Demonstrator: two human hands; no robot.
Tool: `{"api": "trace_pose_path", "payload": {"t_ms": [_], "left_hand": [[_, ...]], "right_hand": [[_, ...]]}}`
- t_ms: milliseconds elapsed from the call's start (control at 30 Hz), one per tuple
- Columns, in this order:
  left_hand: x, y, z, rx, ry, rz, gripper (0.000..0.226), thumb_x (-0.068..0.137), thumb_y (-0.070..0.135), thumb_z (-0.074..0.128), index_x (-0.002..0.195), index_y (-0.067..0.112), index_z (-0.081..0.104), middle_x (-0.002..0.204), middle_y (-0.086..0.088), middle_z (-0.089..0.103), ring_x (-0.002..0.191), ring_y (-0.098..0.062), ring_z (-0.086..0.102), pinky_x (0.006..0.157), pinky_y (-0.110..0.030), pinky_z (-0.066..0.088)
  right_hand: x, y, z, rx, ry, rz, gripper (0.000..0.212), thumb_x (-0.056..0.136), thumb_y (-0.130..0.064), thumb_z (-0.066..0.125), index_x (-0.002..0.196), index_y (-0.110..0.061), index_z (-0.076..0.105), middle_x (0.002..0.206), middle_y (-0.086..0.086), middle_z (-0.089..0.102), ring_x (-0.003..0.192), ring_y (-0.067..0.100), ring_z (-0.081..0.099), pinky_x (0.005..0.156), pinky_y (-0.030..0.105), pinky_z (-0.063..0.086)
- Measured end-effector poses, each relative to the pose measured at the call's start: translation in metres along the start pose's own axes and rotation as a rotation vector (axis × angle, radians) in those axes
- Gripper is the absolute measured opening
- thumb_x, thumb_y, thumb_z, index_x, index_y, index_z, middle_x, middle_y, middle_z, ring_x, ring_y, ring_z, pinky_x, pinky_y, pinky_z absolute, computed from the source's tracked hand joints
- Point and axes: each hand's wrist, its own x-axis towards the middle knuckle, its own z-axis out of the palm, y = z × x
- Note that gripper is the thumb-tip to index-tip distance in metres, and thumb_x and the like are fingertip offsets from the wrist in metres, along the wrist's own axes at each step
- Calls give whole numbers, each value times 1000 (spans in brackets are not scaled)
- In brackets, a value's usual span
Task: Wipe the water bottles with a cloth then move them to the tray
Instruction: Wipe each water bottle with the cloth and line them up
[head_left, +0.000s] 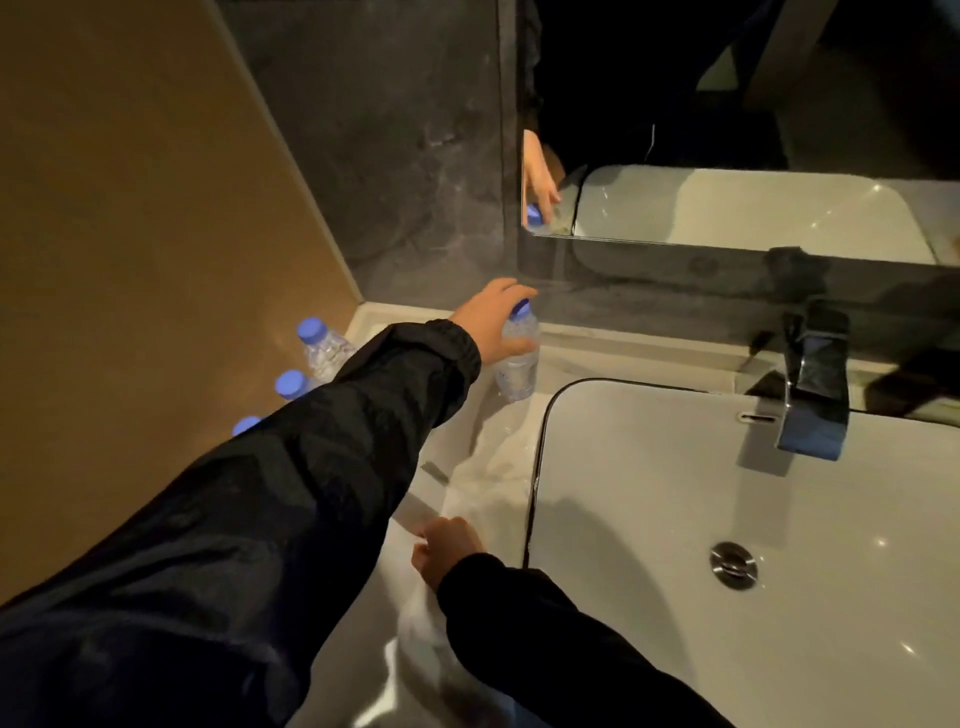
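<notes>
A clear water bottle (517, 358) with a blue cap stands upright on the white counter at the back, left of the basin. My left hand (491, 325) reaches far forward and grips it around the neck and shoulder. Three more blue-capped bottles stand at the far left by the wall: one (321, 345), a second (292, 385) and a third (245, 425) mostly hidden behind my left sleeve. My right hand (448, 551) is near the front and closed on a white cloth (472, 488) that lies spread over the counter. No tray is in view.
A white basin (727, 519) with a drain (733, 565) fills the right side. A chrome faucet (813, 384) stands at its back. A mirror (727, 197) hangs above the counter. A tan wall (130, 234) bounds the left, dark stone the back.
</notes>
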Motion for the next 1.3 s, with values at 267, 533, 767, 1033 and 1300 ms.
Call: {"api": "trace_pose_path", "payload": {"t_ms": [267,533,767,1033,1300], "left_hand": [[3,-9,19,-326,93,-132,35,72,15,78,97,17,55,100,-3,57,87,-21,53,72,-24,41],[-25,-24,19,-697,332,-384,33,70,8,78,99,13,63,93,-2,57,86,-21,56,81,-36,55],[-131,-22,-28,-869,619,-522,27,72,10,78,95,17,65,87,-1,59,71,-18,58,58,-34,58],[-287,-35,-27,-837,866,-566,29,69,2,80,85,24,69,86,-4,70,69,-12,62,65,-28,57],[-372,-62,31,-1183,1000,-853,26,76,-2,72,95,14,69,74,-2,74,66,-18,69,57,-31,56]], "right_hand": [[-2,5,-1,103,46,21,34,90,-18,45,120,-5,55,123,25,56,116,39,52,98,37,42],[-4,1,4,109,2,38,36,89,-18,43,123,-14,52,118,24,58,111,39,54,92,36,44],[-10,-2,16,115,68,-49,16,82,-17,51,76,-6,62,77,18,57,70,29,55,67,37,45],[-2,5,24,402,189,55,21,90,-19,49,106,-10,59,109,10,59,107,29,54,89,28,39],[-13,-29,31,1204,36,130,21,92,2,42,100,-4,60,91,11,63,86,27,56,89,36,45]]}}
